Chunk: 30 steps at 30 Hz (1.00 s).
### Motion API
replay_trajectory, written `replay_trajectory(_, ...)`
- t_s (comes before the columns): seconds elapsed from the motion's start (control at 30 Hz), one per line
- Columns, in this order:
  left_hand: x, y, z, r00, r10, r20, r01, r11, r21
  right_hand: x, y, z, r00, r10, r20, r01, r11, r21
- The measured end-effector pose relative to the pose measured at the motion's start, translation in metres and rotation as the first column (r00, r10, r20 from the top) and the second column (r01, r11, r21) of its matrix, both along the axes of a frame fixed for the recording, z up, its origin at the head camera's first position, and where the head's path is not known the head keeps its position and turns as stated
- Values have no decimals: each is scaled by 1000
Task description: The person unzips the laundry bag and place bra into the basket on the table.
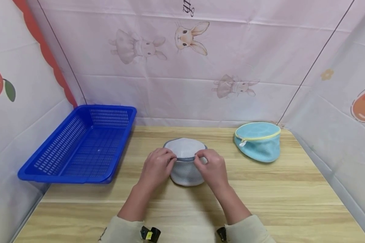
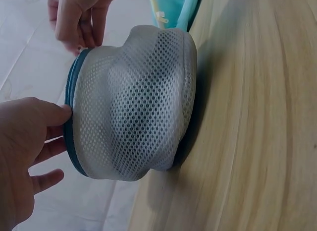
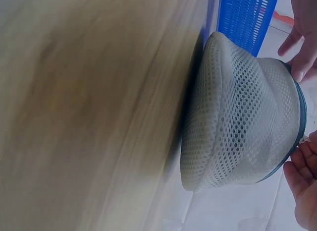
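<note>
A whitish-grey mesh laundry bag (image 1: 187,173) stands upright on the table, its round top closed over and edged by a dark blue-grey zipper (image 1: 185,159). At the left of that rim, my left hand (image 1: 156,167) pinches the zipper band between thumb and fingers. My right hand (image 1: 213,168) pinches at the rim's front right, where a small pale zipper pull (image 3: 304,139) shows by its fingertips in the right wrist view. The bag's mesh side (image 2: 143,102) bulges and creases a little in the left wrist view.
A blue plastic basket (image 1: 121,148) stands at the left of the wooden table (image 1: 280,199). Toward the back right sits a light-blue mesh bag (image 1: 258,148) with a yellow zipper. Printed cloth walls (image 1: 176,101) close in the back and both sides.
</note>
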State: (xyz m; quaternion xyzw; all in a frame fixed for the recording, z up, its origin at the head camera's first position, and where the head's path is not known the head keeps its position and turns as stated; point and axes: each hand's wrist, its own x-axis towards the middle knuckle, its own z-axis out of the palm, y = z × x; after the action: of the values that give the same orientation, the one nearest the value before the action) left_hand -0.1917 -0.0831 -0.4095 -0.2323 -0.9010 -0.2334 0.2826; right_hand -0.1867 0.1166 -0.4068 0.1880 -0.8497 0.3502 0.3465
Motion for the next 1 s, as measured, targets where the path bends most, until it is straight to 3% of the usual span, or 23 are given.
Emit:
replay_trajectory(0.23, 5, 18, 4, 994, -99, -38, 99, 995, -16, 2, -9, -2, 993, 57, -103, -53, 998, 45)
replay_trajectory(0.33, 7, 24, 5, 992, -115, -41, 114, 993, -21, 4, -11, -2, 989, 73, -126, -65, 996, 64)
replay_trajectory(0.8, 1, 6, 1, 999, -12, -40, 13, 1000, 18, 0, 7, -3, 994, -54, -94, 54, 999, -6)
replay_trajectory(1.0, -2, 5, 1, 999, -3, -32, 4, 1000, 7, -1, 5, -4, 997, -26, -74, 25, 1000, -12)
